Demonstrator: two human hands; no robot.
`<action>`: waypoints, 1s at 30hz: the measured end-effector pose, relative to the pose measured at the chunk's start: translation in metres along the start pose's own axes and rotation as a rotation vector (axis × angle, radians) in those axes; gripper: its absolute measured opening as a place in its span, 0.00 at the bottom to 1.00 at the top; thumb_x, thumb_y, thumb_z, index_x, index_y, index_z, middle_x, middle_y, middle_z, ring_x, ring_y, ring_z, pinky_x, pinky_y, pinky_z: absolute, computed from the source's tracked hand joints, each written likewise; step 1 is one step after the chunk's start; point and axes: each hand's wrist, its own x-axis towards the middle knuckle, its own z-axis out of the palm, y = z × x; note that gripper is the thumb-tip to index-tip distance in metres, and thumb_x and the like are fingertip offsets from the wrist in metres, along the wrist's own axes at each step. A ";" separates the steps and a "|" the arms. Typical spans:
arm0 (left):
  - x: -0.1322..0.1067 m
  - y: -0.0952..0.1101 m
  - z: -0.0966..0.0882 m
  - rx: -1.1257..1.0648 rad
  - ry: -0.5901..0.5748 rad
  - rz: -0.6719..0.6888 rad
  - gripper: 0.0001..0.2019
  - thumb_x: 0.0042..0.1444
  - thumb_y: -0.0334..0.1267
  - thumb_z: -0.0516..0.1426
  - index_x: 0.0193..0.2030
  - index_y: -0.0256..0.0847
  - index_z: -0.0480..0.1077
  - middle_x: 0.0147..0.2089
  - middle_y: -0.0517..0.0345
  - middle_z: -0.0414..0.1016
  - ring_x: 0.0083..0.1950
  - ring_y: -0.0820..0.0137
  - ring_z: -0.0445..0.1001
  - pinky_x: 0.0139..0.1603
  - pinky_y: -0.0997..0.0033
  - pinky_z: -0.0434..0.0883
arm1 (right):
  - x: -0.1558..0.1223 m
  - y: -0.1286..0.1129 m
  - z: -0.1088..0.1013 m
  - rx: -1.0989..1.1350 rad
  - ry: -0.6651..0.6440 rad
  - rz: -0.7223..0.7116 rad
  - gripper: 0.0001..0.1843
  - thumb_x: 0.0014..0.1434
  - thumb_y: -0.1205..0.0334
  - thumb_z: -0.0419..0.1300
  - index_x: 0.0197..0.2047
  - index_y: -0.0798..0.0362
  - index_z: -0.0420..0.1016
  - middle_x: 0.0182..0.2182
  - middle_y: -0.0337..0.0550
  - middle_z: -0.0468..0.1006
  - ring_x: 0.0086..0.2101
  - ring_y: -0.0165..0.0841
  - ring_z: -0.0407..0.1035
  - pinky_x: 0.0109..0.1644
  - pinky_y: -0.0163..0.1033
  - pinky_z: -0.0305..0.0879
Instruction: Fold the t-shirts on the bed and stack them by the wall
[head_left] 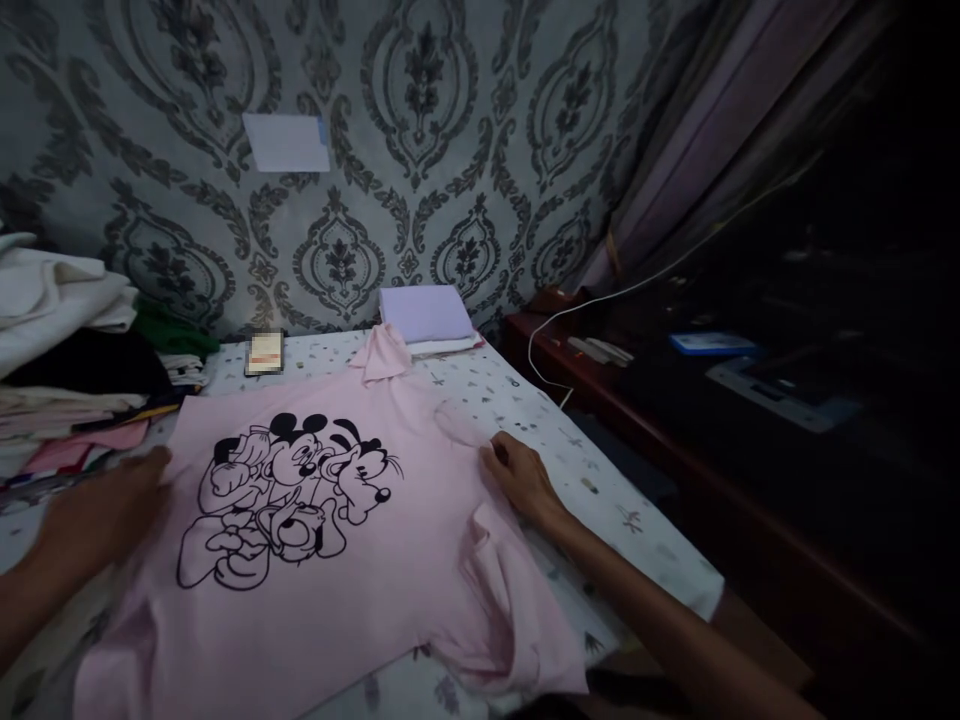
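A pink T-shirt (420, 560) lies spread sideways over the bed, its black-outlined cartoon print facing up. One sleeve points toward the wall and the other lies bunched near me. My right hand (521, 478) is closed at the neckline, pinching the cloth between thumb and fingers. On the opposite side, my left hand (105, 510) is blurred, its fingers curled at the shirt's hem; they appear closed on the cloth, though the fingertips are partly hidden.
A pile of clothes (67, 350) stands at the left. By the wall are a folded lilac cloth (426, 313) and a small upright card-like item (265, 353). A white cable (637, 287) crosses the dark red wooden edge (525, 335) at the right.
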 end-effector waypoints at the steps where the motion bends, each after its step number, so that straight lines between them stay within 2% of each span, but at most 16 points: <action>1: 0.009 0.032 -0.001 0.135 0.012 0.045 0.15 0.51 0.51 0.50 0.40 0.48 0.68 0.37 0.50 0.79 0.39 0.48 0.76 0.37 0.54 0.68 | -0.003 -0.002 -0.003 0.023 -0.018 0.007 0.15 0.62 0.49 0.47 0.29 0.49 0.60 0.22 0.35 0.66 0.26 0.32 0.60 0.32 0.37 0.52; 3: 0.032 0.112 0.004 0.165 -0.046 0.194 0.17 0.57 0.47 0.48 0.47 0.45 0.70 0.44 0.48 0.79 0.42 0.52 0.76 0.38 0.59 0.68 | -0.009 -0.005 -0.008 0.046 -0.052 0.020 0.18 0.63 0.46 0.46 0.29 0.49 0.60 0.22 0.35 0.66 0.26 0.32 0.60 0.31 0.37 0.52; 6: 0.073 0.233 0.031 -0.087 -0.198 0.573 0.17 0.61 0.42 0.47 0.52 0.43 0.71 0.47 0.50 0.79 0.46 0.59 0.76 0.46 0.64 0.69 | -0.016 -0.009 -0.012 0.045 -0.109 0.052 0.20 0.61 0.44 0.50 0.26 0.49 0.59 0.23 0.36 0.66 0.26 0.31 0.59 0.30 0.36 0.50; 8: 0.100 0.294 0.055 -0.166 -0.256 0.722 0.16 0.60 0.36 0.47 0.51 0.39 0.71 0.53 0.47 0.77 0.52 0.62 0.74 0.51 0.67 0.67 | -0.019 -0.010 -0.013 0.035 -0.149 0.068 0.18 0.59 0.49 0.53 0.24 0.50 0.57 0.23 0.35 0.66 0.25 0.31 0.58 0.29 0.35 0.49; 10: 0.121 0.333 0.077 -0.131 -0.328 0.766 0.17 0.57 0.32 0.47 0.50 0.37 0.71 0.53 0.48 0.77 0.52 0.64 0.74 0.49 0.71 0.66 | -0.020 -0.008 -0.013 0.032 -0.173 0.072 0.15 0.58 0.56 0.53 0.23 0.50 0.56 0.22 0.35 0.65 0.25 0.30 0.58 0.29 0.35 0.47; 13: 0.144 0.357 0.098 -0.070 -0.455 0.759 0.13 0.52 0.29 0.48 0.41 0.34 0.71 0.41 0.55 0.79 0.39 0.71 0.75 0.39 0.75 0.65 | -0.020 -0.004 -0.014 0.067 -0.161 0.052 0.14 0.59 0.61 0.51 0.23 0.50 0.53 0.21 0.34 0.63 0.25 0.29 0.56 0.30 0.35 0.47; 16: 0.154 0.364 0.104 -0.062 -0.545 0.709 0.06 0.47 0.26 0.51 0.31 0.37 0.67 0.23 0.62 0.73 0.22 0.74 0.69 0.29 0.75 0.64 | -0.022 0.000 -0.018 0.144 -0.151 0.032 0.15 0.60 0.60 0.50 0.23 0.50 0.52 0.20 0.34 0.60 0.24 0.29 0.54 0.30 0.35 0.47; 18: 0.156 0.368 0.104 -0.095 -0.552 0.693 0.08 0.46 0.24 0.52 0.31 0.40 0.65 0.18 0.65 0.69 0.19 0.73 0.67 0.27 0.74 0.64 | -0.024 0.005 -0.023 0.208 -0.142 0.032 0.16 0.60 0.58 0.49 0.22 0.49 0.52 0.20 0.34 0.59 0.24 0.29 0.53 0.29 0.35 0.47; 23: 0.143 0.386 0.115 -0.267 -0.368 0.713 0.11 0.56 0.27 0.47 0.44 0.41 0.63 0.26 0.62 0.74 0.26 0.71 0.72 0.34 0.72 0.68 | -0.029 0.028 -0.037 0.289 -0.029 0.096 0.17 0.61 0.53 0.49 0.23 0.49 0.52 0.19 0.33 0.58 0.23 0.29 0.52 0.28 0.35 0.48; 27: 0.124 0.389 0.134 -0.323 -0.246 0.752 0.11 0.57 0.31 0.48 0.47 0.41 0.64 0.36 0.55 0.76 0.39 0.66 0.74 0.45 0.66 0.69 | -0.033 0.044 -0.044 0.194 -0.021 0.133 0.16 0.60 0.54 0.50 0.23 0.49 0.57 0.18 0.34 0.61 0.22 0.30 0.55 0.29 0.36 0.50; 29: 0.114 0.383 0.142 -0.378 -0.226 0.775 0.14 0.59 0.34 0.48 0.52 0.40 0.63 0.43 0.52 0.76 0.45 0.65 0.74 0.49 0.64 0.69 | -0.036 0.046 -0.046 0.148 -0.045 0.109 0.12 0.61 0.55 0.50 0.29 0.50 0.64 0.18 0.34 0.64 0.23 0.31 0.59 0.32 0.37 0.53; 30: 0.109 0.377 0.145 -0.414 -0.218 0.787 0.16 0.60 0.36 0.48 0.56 0.40 0.61 0.48 0.49 0.75 0.49 0.64 0.74 0.51 0.63 0.69 | -0.038 0.045 -0.046 0.135 -0.051 0.095 0.10 0.62 0.55 0.50 0.35 0.50 0.67 0.19 0.33 0.66 0.23 0.32 0.61 0.33 0.37 0.55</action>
